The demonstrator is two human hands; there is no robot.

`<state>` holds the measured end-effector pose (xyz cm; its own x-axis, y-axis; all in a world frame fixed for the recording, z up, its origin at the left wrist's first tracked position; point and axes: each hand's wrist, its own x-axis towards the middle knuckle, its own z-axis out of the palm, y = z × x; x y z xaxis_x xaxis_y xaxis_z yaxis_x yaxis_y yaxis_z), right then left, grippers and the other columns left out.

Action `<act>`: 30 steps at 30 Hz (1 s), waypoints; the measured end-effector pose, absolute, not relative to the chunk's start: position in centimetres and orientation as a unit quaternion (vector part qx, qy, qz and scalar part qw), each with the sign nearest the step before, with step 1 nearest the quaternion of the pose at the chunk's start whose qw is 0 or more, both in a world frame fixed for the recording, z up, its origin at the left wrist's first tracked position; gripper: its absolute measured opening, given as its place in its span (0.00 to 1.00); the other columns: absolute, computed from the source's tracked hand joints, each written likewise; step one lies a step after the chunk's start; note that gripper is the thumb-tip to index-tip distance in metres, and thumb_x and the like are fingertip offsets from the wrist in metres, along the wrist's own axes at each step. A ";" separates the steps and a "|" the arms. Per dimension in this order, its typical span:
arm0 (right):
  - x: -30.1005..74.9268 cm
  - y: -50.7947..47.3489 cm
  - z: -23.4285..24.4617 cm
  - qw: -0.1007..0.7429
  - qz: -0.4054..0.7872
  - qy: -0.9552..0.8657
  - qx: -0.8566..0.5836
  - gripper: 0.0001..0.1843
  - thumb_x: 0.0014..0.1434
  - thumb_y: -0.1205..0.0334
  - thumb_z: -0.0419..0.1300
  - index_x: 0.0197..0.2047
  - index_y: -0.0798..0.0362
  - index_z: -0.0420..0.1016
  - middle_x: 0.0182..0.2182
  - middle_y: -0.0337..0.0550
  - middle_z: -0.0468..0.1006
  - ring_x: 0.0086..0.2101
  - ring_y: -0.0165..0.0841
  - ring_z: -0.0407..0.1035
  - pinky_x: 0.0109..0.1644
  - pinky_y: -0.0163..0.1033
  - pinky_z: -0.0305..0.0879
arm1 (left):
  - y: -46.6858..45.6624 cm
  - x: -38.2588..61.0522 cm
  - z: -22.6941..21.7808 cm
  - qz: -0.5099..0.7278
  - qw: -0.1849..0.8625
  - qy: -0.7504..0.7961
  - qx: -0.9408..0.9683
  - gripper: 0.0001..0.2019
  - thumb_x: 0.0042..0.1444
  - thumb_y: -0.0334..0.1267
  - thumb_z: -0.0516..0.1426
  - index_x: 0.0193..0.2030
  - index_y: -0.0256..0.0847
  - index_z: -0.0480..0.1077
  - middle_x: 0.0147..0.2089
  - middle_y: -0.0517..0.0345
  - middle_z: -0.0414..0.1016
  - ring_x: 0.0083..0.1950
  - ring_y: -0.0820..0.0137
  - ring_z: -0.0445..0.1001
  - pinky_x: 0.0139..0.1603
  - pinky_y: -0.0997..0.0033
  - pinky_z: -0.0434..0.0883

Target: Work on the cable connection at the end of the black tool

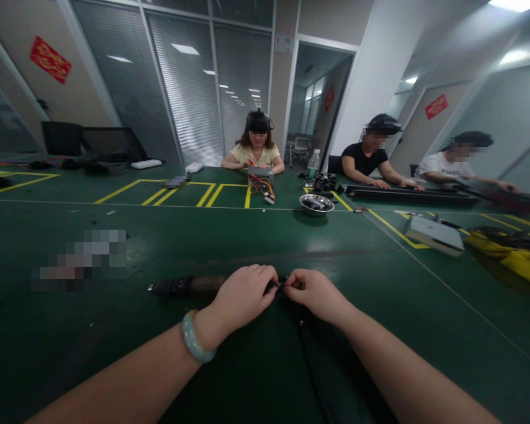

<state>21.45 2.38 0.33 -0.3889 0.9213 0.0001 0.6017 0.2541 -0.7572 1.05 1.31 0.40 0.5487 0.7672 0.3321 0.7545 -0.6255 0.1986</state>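
Note:
A dark cylindrical tool with a brown middle and a metal tip, like an inline electric screwdriver (172, 287), lies across the green table, tip to the left. My left hand (246, 290) rests over its right end, thumb and fingers closed in a pinch. Close against it, my right hand (311, 292) pinches too, its fingertips nearly meeting the left ones. Between them shows a tiny dark and brassy bit, too small to name. A black cable (308, 347) runs from beneath my right hand toward the table's near edge.
Ahead stand a metal bowl (317, 204) of small parts, a water bottle (312, 165) and a box with coloured wires (261, 176). A metal case (437, 234) and yellow fabric (512, 259) lie right. A blurred-out item (88, 256) lies left. Several people work across the table.

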 end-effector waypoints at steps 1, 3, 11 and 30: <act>21.4 2.4 0.2 0.232 0.347 -0.757 -0.502 0.06 0.55 0.61 0.60 0.33 0.53 0.76 0.27 0.37 0.77 0.27 0.28 0.69 0.29 0.31 0.59 | 1.3 1.0 0.4 0.196 0.016 0.431 0.881 0.04 0.60 0.37 0.56 0.41 0.41 0.67 0.39 0.58 0.71 0.41 0.66 0.70 0.43 0.64 0.67; 21.3 2.3 0.1 0.237 0.343 -0.757 -0.502 0.06 0.56 0.60 0.59 0.33 0.53 0.76 0.27 0.37 0.77 0.27 0.28 0.69 0.29 0.31 0.59 | 1.4 1.0 0.4 0.196 0.016 0.430 0.881 0.04 0.60 0.36 0.56 0.41 0.41 0.67 0.39 0.58 0.72 0.41 0.66 0.70 0.43 0.64 0.66; 21.3 2.4 -0.3 0.234 0.352 -0.753 -0.504 0.07 0.56 0.59 0.59 0.33 0.53 0.75 0.26 0.37 0.77 0.27 0.28 0.68 0.28 0.31 0.57 | 1.2 1.1 0.7 0.199 0.021 0.422 0.884 0.04 0.59 0.33 0.56 0.41 0.43 0.68 0.40 0.61 0.72 0.42 0.67 0.70 0.43 0.65 0.66; 21.1 2.3 0.2 0.227 0.362 -0.745 -0.513 0.08 0.56 0.59 0.58 0.34 0.53 0.78 0.27 0.38 0.78 0.27 0.29 0.68 0.29 0.31 0.58 | 1.4 1.1 0.3 0.212 0.016 0.418 0.883 0.03 0.61 0.35 0.56 0.41 0.43 0.70 0.41 0.59 0.73 0.44 0.67 0.71 0.46 0.64 0.67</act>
